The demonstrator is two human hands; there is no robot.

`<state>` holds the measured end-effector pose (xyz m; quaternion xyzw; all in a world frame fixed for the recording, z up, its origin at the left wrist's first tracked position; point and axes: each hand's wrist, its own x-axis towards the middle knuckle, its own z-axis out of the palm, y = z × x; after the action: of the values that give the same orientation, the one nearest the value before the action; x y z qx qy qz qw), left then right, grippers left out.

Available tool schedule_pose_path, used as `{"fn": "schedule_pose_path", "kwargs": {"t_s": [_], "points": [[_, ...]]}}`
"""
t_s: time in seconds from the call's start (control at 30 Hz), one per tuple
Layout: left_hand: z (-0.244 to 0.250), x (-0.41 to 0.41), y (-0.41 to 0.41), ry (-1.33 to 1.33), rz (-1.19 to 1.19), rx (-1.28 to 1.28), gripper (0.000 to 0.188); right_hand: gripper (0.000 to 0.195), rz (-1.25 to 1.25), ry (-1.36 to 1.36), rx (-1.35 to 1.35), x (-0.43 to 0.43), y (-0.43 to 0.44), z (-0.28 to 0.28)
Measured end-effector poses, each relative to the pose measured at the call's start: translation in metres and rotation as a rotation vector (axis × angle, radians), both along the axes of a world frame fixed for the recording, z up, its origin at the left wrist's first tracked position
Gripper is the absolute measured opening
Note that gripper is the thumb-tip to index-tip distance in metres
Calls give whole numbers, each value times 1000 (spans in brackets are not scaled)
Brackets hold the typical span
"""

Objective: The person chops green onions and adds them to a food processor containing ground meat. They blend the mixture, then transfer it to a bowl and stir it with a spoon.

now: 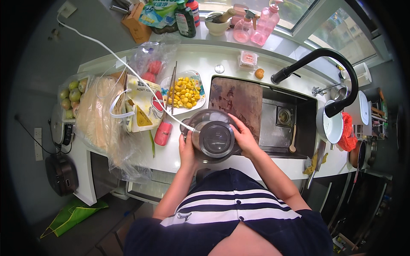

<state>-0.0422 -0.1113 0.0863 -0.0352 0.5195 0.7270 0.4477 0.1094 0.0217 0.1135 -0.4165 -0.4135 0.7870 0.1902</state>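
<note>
An electric food chopper with a dark round lid and a smoky see-through bowl stands at the counter's front edge. My left hand grips its left side, and my right hand is wrapped round its right side. A white power cord runs from the chopper up to a wall socket. Behind it, a patterned plate holds yellow round food pieces, with chopsticks lying across its left part. Beside my left hand lies a small pink-red container. The chopper's contents are hidden from above.
A stained cutting board covers the left of the black sink, under an arched black faucet. Bagged flat sheets, a printed pouch and fruit crowd the left. A knife lies near the right front edge.
</note>
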Motion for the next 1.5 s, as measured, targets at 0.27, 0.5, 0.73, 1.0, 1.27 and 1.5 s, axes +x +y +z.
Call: {"fn": "schedule_pose_path", "kwargs": {"t_s": [0.27, 0.5, 0.73, 1.0, 1.27, 1.5], "points": [[-13, -45, -44, 48, 45, -48, 38, 48, 76, 12, 0, -49, -33, -22], [-15, -67, -40, 223, 18, -52, 46, 49, 138, 5, 241, -67, -37, -51], [-23, -66, -49, 104, 90, -3, 48, 81, 441, 226, 852, -58, -25, 90], [-24, -52, -74, 128, -17, 18, 52, 75, 755, -279, 1592, -103, -43, 139], [-30, -51, -81, 126, -44, -38, 53, 68, 1046, -286, 1685, -120, -48, 141], [-34, -55, -81, 269, -100, -24, 54, 71, 1198, -178, 1787, -135, -36, 130]]}}
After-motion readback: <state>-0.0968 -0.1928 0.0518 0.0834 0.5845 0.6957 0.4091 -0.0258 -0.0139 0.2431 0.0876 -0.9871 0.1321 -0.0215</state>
